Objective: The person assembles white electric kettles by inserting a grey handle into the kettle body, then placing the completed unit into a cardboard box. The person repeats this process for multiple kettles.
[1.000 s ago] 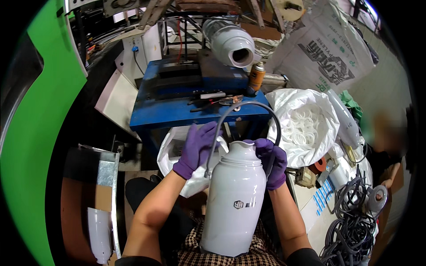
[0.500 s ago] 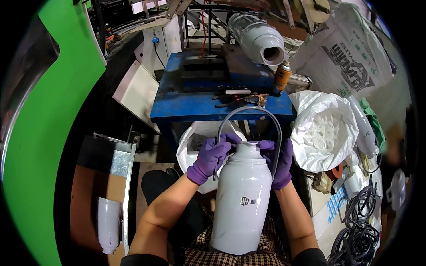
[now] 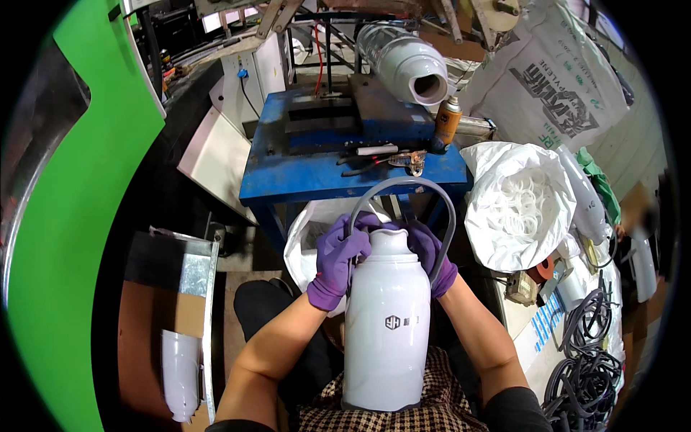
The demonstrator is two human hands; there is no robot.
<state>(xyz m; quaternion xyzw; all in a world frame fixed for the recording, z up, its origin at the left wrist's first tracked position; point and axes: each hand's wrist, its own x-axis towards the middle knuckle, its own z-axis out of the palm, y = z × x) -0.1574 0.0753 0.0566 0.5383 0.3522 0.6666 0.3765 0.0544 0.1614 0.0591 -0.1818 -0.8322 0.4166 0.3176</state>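
Observation:
A glossy pale grey flask body [image 3: 386, 324] stands upright on my lap, its spouted neck [image 3: 389, 243] toward the far side. A grey curved handle [image 3: 402, 182] arches over the neck. My left hand [image 3: 337, 263], in a purple glove, has its fingers curled round the handle's left end, beside the neck. On the other side my gloved right hand [image 3: 434, 255] closes around the handle's right end near the flask's shoulder. Its fingertips are partly hidden behind the neck and handle.
Ahead stands a blue bench [image 3: 288, 180] bearing pliers [image 3: 367, 167], a spray can [image 3: 447, 124] and another grey flask body [image 3: 410, 68]. A white bag [image 3: 482, 230] of clear rings stands right, near coiled black cords [image 3: 583, 360]. A grey housing [image 3: 180, 371] lies left in a box.
The flask has turned slightly, so its printed mark has shifted. My right hand has moved in around the handle's right end, and my left-hand fingers have curled in closer. The view has shifted slightly.

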